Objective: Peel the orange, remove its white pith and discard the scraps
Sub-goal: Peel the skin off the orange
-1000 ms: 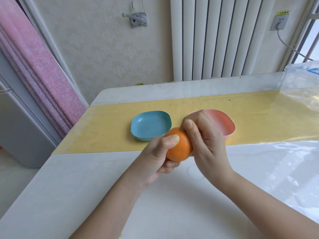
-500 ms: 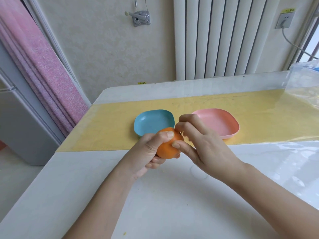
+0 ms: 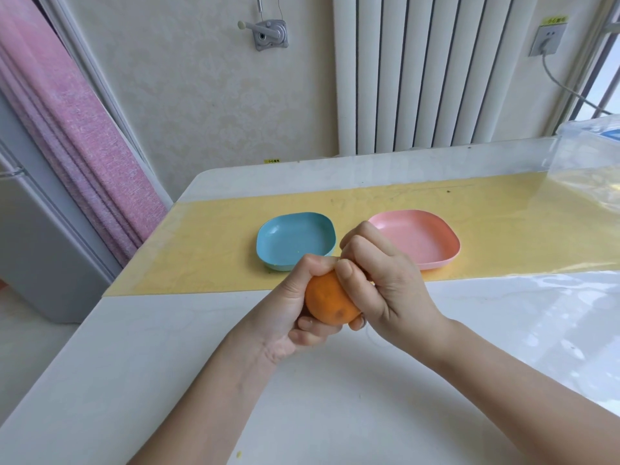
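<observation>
Principal hazard: juice loss and damaged segments. The orange shows an unbroken skin on the side facing the camera, so the peel is judged not yet opened. A thumb driven too deep at the first break would likely puncture the flesh beneath and spray juice onto the counter. Secondary hazard: slippage. The fruit is held in the air above the counter, on the near side of the blue dish and the pink dish. If the supporting hand relaxes while the other one levers, the orange may drop and roll. Third hazard: scraps falling on the counter, since both dishes lie beyond the hands rather than under them. Grip state: the left hand is wrapped round the left and lower part of the orange, with fingers curled beneath and the thumb over the top. The right hand is closed over the upper right of the fruit, its thumb pressed flat against the skin and its fingers bent over the far side. Neither grip is spread, and both are closed on the orange alone. Whether a fingernail has entered the peel on the far side cannot be told, as the fingers hide that area.
</observation>
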### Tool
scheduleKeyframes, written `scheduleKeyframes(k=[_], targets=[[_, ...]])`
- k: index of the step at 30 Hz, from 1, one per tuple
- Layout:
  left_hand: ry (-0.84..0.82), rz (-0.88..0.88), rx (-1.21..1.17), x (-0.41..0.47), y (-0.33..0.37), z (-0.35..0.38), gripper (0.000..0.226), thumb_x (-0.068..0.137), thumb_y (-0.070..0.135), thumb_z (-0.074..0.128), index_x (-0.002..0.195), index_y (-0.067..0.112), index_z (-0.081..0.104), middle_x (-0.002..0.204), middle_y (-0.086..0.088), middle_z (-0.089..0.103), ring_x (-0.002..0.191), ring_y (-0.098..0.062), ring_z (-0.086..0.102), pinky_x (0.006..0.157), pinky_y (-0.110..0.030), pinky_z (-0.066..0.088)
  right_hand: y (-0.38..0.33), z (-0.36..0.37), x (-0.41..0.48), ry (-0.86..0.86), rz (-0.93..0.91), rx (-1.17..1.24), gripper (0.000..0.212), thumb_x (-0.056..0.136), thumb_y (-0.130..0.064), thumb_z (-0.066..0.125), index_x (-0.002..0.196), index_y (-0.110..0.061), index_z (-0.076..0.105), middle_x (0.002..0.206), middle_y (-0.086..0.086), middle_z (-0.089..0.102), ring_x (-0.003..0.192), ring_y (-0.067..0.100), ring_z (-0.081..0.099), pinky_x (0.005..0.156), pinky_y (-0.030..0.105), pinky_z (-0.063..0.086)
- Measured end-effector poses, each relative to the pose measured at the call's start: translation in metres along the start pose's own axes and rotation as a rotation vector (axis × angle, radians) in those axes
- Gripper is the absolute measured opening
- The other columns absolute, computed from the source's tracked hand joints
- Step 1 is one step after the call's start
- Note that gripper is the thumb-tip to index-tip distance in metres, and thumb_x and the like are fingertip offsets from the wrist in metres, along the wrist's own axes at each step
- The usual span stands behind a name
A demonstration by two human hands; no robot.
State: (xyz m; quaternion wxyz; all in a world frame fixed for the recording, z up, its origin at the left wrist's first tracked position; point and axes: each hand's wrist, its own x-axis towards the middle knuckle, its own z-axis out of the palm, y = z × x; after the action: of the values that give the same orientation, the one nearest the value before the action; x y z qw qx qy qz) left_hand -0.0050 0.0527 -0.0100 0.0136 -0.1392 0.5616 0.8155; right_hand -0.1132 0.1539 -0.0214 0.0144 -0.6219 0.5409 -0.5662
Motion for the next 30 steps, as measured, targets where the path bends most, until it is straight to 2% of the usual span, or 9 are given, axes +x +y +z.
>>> scheduleKeyframes(k=[2, 5, 10, 17, 22, 30], targets=[[-0.026, -0.014, -0.016, 0.0007, -0.0006, 0.0006, 0.037, 0.056, 0.057, 0.067, 0.061, 0.02, 0.067, 0.057, -0.009, 0.06, 0.029, 0.0, 0.023, 0.03, -0.006, 0.011, 0.0005, 0.0007, -0.0003, 0.015, 0.002, 0.003, 0.036, 0.099, -0.036, 0.04, 0.074, -0.01, 0.044, 0.087, 0.002, 0.042, 0.045, 0.012, 0.054, 0.032, 0.02, 0.04], [-0.058, -0.026, -0.036, 0.0013, -0.0021, 0.0016, 0.052, 0.041, 0.065, 0.078, 0.063, 0.018, 0.068, 0.057, -0.01, 0.06, 0.028, 0.001, 0.024, 0.029, -0.005, 0.014, 0.0011, 0.0013, -0.0003, 0.042, 0.009, -0.022, 0.036, 0.097, -0.025, 0.041, 0.07, -0.001, 0.044, 0.08, 0.007, 0.043, 0.049, 0.021, 0.05, 0.036, 0.023, 0.038], [-0.098, -0.044, -0.069, 0.0009, -0.0029, 0.0039, 0.051, 0.044, 0.065, 0.077, 0.065, 0.019, 0.069, 0.057, -0.01, 0.06, 0.028, 0.001, 0.025, 0.029, -0.005, 0.014, -0.0016, 0.0004, -0.0015, 0.075, -0.005, -0.038, 0.038, 0.096, -0.021, 0.042, 0.065, 0.001, 0.045, 0.072, 0.01, 0.043, 0.049, 0.021, 0.046, 0.039, 0.026, 0.035], [-0.157, -0.112, -0.078, 0.0006, -0.0049, 0.004, 0.052, 0.043, 0.066, 0.078, 0.067, 0.021, 0.068, 0.058, -0.01, 0.061, 0.028, 0.002, 0.025, 0.027, -0.007, 0.015, -0.0024, 0.001, -0.0054, 0.087, -0.027, -0.014, 0.059, 0.1, -0.039, 0.038, 0.065, 0.006, 0.054, 0.068, 0.005, 0.04, 0.05, 0.018, 0.044, 0.039, 0.021, 0.034], [-0.175, -0.114, -0.068, 0.0, -0.0047, 0.0042, 0.054, 0.038, 0.067, 0.079, 0.064, 0.021, 0.068, 0.056, -0.009, 0.06, 0.028, 0.002, 0.025, 0.029, -0.005, 0.012, -0.005, 0.0022, -0.0052, 0.117, -0.076, -0.022, 0.053, 0.1, -0.031, 0.041, 0.06, 0.004, 0.051, 0.065, 0.006, 0.039, 0.044, 0.017, 0.044, 0.038, 0.023, 0.032], [-0.159, -0.101, -0.084, 0.0012, -0.0059, 0.0063, 0.056, 0.033, 0.066, 0.081, 0.061, 0.02, 0.068, 0.055, -0.009, 0.059, 0.027, 0.002, 0.024, 0.028, -0.006, 0.011, -0.0061, 0.002, -0.0009, 0.169, -0.137, -0.062, 0.054, 0.1, -0.029, 0.042, 0.053, -0.002, 0.044, 0.058, 0.007, 0.038, 0.044, 0.012, 0.036, 0.039, 0.019, 0.03]])
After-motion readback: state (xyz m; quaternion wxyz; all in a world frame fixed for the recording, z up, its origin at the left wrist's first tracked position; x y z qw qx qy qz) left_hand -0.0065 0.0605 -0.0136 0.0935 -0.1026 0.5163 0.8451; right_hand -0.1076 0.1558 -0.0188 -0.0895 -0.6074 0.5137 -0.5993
